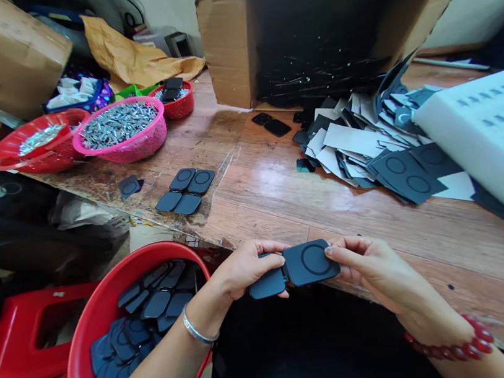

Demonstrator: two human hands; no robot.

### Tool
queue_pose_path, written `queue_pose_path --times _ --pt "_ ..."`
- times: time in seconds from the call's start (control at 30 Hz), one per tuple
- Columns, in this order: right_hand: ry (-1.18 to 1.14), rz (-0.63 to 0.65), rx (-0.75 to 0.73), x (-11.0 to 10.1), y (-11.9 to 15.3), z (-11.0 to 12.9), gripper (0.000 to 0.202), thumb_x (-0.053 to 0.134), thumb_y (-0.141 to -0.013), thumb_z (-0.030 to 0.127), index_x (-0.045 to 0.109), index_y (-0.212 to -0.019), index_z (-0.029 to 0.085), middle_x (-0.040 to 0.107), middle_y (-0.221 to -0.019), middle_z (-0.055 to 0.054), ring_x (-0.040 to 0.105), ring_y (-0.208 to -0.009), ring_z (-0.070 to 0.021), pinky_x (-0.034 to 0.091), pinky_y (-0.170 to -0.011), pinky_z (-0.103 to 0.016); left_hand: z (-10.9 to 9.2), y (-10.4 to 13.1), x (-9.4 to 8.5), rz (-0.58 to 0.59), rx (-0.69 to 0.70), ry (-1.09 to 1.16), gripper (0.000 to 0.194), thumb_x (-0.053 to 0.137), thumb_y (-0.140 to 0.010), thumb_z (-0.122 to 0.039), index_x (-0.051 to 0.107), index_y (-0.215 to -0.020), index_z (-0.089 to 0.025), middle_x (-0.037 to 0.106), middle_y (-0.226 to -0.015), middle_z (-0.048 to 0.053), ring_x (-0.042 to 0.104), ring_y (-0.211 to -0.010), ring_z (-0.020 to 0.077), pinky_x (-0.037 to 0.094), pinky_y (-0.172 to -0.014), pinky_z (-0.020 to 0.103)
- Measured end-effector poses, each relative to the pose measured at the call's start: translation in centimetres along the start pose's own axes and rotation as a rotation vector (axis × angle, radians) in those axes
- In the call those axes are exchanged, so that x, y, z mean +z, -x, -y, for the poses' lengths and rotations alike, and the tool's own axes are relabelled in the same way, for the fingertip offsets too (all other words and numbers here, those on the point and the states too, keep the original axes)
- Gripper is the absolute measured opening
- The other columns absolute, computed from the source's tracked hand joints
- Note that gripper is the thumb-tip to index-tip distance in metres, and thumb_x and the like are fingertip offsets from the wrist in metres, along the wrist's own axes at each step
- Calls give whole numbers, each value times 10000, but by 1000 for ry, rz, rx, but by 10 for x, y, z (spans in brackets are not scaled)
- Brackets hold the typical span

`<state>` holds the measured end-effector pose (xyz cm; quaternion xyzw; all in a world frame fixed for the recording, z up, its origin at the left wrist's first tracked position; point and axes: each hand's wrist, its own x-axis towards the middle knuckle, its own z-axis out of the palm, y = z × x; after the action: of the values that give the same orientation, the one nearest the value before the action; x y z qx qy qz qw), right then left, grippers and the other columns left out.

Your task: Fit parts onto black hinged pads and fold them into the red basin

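Note:
Between my hands, above the table's front edge, is a dark folding wireless charger [308,262], opened into two hinged square pads. A ring is printed on its right pad. My left hand [251,270] grips the left pad with the thumb on top. At the right pad's outer edge, my right hand [365,260] pinches the corner between thumb and fingers. Farther back on the table lie two similar unfolded chargers [185,191] side by side. Below to the left, a red basin [77,364] holds many more dark pads.
A pink basket [120,135] of small metal parts stands at the back left, between red baskets [35,147]. An open cardboard box [228,51] is at the back. Dark and white sheets [353,140] lie heaped beside a white foam block [488,137]. A red stool [16,347] stands left.

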<state>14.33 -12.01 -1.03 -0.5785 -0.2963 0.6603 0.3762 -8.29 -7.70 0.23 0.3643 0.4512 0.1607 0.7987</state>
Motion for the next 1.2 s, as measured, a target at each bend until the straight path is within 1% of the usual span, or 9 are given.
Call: queue_pose_path --times 0.13,0.27,0.37,0.47,0.57,0.63,0.77,1.03,1.2 --pt "-24 10 -9 2 0 -1 413 884 -597 466 612 -649 161 613 -693 -17 570 -618 -123 515 -599 -254 -1 1 0 -13 -8 7 356 727 -687 -251 728 -1016 -116 712 -797 77 682 -641 171 593 -531 267" --pt "-28 11 10 4 2 -1 406 879 -613 459 602 -658 166 600 -684 -4 535 -593 -107 464 -547 -230 -2 2 1 -37 -18 -2 365 717 -677 -243 725 -1020 -117 711 -778 73 678 -629 168 588 -519 259" --pt "-19 -7 -18 6 3 1 407 879 -611 447 591 -629 159 605 -720 -6 491 -578 -84 422 -520 -212 -2 3 2 -65 -11 -19 357 717 -676 -244 726 -1012 -123 709 -792 67 673 -617 163 585 -509 259" --pt "-2 -36 -48 10 5 4 414 874 -601 453 581 -601 161 562 -669 7 428 -545 -72 377 -485 -209 -2 4 2 -77 -4 -23 351 723 -684 -244 723 -1016 -128 705 -793 59 675 -621 159 589 -521 261" --pt "20 -81 -59 15 7 8 433 879 -555 478 579 -590 168 521 -610 18 386 -519 -73 345 -456 -216 -2 3 1 -75 -2 -14 361 734 -686 -247 716 -1029 -134 700 -779 54 683 -631 167 594 -526 269" --pt "32 -73 -68 16 7 9 448 879 -542 490 569 -574 168 531 -612 11 403 -526 -79 367 -467 -223 -2 3 1 -76 -2 -14 362 734 -685 -243 715 -1030 -135 698 -776 53 686 -633 174 599 -524 280" --pt "40 -43 -71 12 5 6 419 863 -598 480 592 -611 160 584 -693 -15 462 -563 -92 408 -498 -231 -2 3 2 -90 -1 -31 346 708 -699 -226 715 -1033 -133 701 -775 53 683 -627 172 600 -523 284" --pt "94 -48 -128 10 4 6 391 843 -640 462 598 -603 160 591 -708 -15 463 -590 -100 399 -524 -233 -4 3 5 -121 4 -40 335 685 -705 -201 725 -1030 -131 701 -750 47 667 -581 150 591 -507 265" --pt "146 -95 -188 15 6 9 428 815 -629 516 569 -562 173 589 -722 -28 466 -616 -121 383 -523 -244 -3 3 5 -141 23 -60 319 695 -701 -213 738 -1008 -135 701 -775 42 654 -541 137 595 -496 273"
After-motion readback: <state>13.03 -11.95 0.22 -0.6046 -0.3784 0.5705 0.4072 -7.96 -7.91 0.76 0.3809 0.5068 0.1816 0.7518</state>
